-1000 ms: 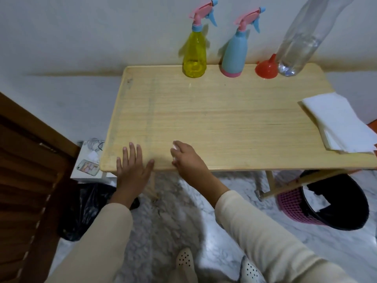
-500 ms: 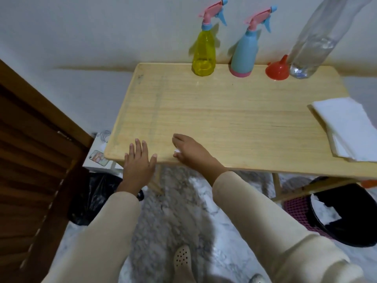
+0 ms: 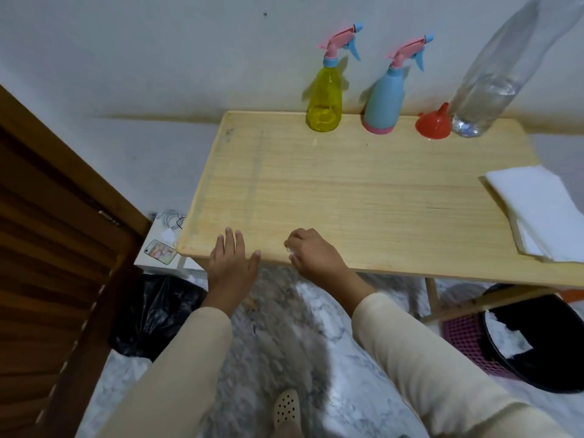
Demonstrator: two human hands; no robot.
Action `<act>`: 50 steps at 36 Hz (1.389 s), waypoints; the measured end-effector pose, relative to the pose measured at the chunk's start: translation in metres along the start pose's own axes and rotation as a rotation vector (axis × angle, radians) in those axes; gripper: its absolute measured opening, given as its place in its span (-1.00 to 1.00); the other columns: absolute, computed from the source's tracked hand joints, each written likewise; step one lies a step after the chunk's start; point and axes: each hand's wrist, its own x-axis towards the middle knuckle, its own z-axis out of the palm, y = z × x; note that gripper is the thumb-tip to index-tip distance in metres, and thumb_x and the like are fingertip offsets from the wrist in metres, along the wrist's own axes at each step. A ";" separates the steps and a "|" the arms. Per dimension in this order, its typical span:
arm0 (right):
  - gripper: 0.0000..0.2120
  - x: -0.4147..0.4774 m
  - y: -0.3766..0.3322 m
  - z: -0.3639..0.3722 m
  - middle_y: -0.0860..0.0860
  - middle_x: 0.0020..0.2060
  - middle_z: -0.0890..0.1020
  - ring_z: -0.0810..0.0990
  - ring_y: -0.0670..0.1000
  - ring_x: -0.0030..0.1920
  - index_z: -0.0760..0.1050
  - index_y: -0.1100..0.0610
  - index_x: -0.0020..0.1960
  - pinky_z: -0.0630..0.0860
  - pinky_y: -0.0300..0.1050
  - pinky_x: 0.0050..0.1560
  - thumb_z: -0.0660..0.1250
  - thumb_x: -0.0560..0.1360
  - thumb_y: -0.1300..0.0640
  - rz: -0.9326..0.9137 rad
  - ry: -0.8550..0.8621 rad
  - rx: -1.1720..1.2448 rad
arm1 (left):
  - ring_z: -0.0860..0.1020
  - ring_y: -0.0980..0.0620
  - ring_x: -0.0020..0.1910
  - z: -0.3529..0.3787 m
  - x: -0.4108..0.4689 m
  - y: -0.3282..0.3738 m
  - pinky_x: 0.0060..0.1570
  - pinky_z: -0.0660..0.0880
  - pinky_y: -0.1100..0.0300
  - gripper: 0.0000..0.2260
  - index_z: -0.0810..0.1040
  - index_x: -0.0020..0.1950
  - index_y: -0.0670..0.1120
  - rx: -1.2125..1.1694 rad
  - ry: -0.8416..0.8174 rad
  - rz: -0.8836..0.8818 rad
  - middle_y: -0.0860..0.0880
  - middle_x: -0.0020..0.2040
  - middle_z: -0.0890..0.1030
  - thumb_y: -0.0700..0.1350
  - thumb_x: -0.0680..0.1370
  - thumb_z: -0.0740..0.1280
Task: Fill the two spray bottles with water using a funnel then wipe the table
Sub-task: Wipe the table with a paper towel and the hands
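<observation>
Fingers first: left hand [image 3: 230, 267] is flat & spread, fingertips [image 3: 228, 237] laid on the near edge of the table [image 3: 363, 197], gripping nothing. Right hand [image 3: 313, 254] is curled just beside it, knuckles on the wood. Something small & pale peeks out at the fingertips, maybe a scrap of tissue, but can't tell what, or whether it's really pinched.

Kit lined up along the far edge by the wall, well apart from both hands: yellow spray bottle [image 3: 325, 102], blue spray bottle [image 3: 384, 102], red funnel [image 3: 433, 123] sitting mouth-down w/ spout up, then the big clear water bottle [image 3: 486, 90], roughly half full. Both sprayers have caps on. Looks staged to keep the centre free for pouring.

Folded white cloth [image 3: 537, 210] waits at the right edge, prob. for the wipe at the end.

Labels: none readable. Bottles look plain, no brand visible.

Filling not yet begun, I'd say.
</observation>
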 end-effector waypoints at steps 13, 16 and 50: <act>-0.75 -0.063 0.043 -0.038 0.17 0.07 0.54 0.50 0.21 0.04 0.57 0.25 0.10 0.47 -0.02 0.04 0.23 0.46 0.32 0.083 -0.109 0.026 | 0.31 -0.12 0.35 -0.012 -0.038 0.069 0.29 0.36 0.06 -0.49 0.26 0.40 -0.24 0.052 -0.207 -0.040 -0.18 0.40 0.29 0.10 0.60 0.15; -0.78 -0.098 0.066 -0.059 0.18 0.07 0.53 0.51 0.19 0.07 0.57 0.26 0.09 0.40 -0.11 0.01 0.24 0.49 0.29 0.176 -0.133 0.080 | 0.34 -0.10 0.36 -0.013 -0.057 0.108 0.28 0.38 0.07 -0.49 0.24 0.44 -0.22 0.059 -0.296 -0.055 -0.15 0.46 0.24 0.08 0.61 0.16; -0.71 -0.451 0.466 -0.171 0.14 0.21 0.37 0.46 0.09 0.01 0.46 0.19 0.21 0.40 -0.15 0.00 0.30 0.50 0.16 1.189 0.219 0.424 | 0.49 -0.18 -0.14 0.188 -0.078 0.699 -0.26 0.32 0.17 -0.78 0.48 -0.06 -0.27 0.295 -0.905 0.921 -0.24 -0.14 0.49 -0.12 0.59 0.18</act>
